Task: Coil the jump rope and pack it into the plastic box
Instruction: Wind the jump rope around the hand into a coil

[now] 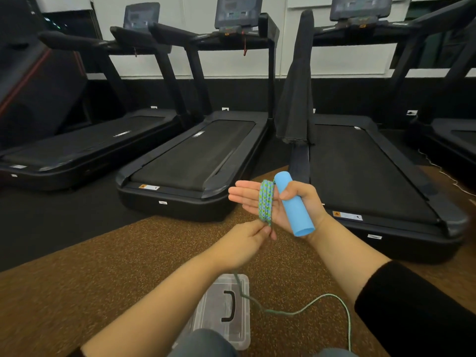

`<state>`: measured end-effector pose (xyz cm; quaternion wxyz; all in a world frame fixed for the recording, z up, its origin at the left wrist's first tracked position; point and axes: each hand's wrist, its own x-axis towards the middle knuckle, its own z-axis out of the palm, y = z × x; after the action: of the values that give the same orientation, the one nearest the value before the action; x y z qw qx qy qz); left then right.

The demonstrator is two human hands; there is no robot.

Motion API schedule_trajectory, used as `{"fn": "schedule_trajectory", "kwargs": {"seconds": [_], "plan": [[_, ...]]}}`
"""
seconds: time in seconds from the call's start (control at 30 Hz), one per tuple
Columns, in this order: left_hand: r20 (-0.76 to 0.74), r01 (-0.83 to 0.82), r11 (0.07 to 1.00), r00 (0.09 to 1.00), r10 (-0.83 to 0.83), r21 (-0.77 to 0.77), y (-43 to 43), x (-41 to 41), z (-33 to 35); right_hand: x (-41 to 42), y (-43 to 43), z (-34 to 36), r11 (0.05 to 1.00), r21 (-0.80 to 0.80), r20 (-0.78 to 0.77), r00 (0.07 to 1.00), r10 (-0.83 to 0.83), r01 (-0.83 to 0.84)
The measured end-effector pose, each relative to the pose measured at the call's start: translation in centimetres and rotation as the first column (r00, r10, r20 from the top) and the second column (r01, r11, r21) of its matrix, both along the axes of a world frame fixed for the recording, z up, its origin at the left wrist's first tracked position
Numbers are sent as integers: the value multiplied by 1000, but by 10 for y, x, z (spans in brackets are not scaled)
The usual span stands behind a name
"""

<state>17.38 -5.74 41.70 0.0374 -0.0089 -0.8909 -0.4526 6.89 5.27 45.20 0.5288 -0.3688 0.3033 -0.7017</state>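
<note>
Blue foam, the handle (293, 204) of a jump rope (265, 202), lies slantwise across the palm of the person's right hand (277, 206), with the thumb curled over it to clamp it. The four fingers are stretched out flat, away from the handle. Several turns of the green-and-blue braided cord are wound side by side round those fingers, just beside the handle's upper end.

Directly beneath the turns, the left hand (244, 243) pinches the cord between thumb and fingertips, almost touching the heel of the right hand. From that pinch the loose cord (309, 304) drops behind the left wrist. It crosses a corner of the box below, kinks, then loops out under the right forearm and runs off the bottom edge of the view. The second handle is out of sight.

The clear plastic box (213, 315) sits on the floor well below both hands, between the forearms, its lid on and a black carrying handle (230, 306) lying flat on top. A knee in blue-grey fabric (203, 343) overlaps its near edge. A black sleeve (417, 305) covers the right upper forearm, and the left forearm is bare.

Beneath everything lies brown speckled rubber flooring (116, 258). Beyond the hands stands a row of black treadmills (195, 155), and a dark cloth (296, 99) hangs from the rail of the one behind the right hand.
</note>
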Motion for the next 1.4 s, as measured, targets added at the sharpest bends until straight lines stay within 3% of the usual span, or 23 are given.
{"fn": "schedule_trajectory", "kwargs": {"seconds": [0.17,0.53,0.8,1.03,1.2,1.4], "plan": [[102,75,932,994,-41,-355,-7,6,27,-5,2,-3,998,53,-29,1000,-12,14],[155,152,722,986,-63,-675,-4,13,49,-4,1,-12,992,127,-32,999,-8,12],[185,222,583,975,-122,-782,-6,11,64,8,12,-12,971,220,-183,982,-48,89],[280,310,560,950,-140,-768,-6,6,81,5,15,-37,865,395,-387,910,-150,311],[305,332,534,942,-142,-778,-6,-5,91,12,17,-46,966,259,-259,964,53,16],[333,367,574,928,-168,-732,-7,-11,88,19,20,-51,967,248,-216,970,114,-59]]}}
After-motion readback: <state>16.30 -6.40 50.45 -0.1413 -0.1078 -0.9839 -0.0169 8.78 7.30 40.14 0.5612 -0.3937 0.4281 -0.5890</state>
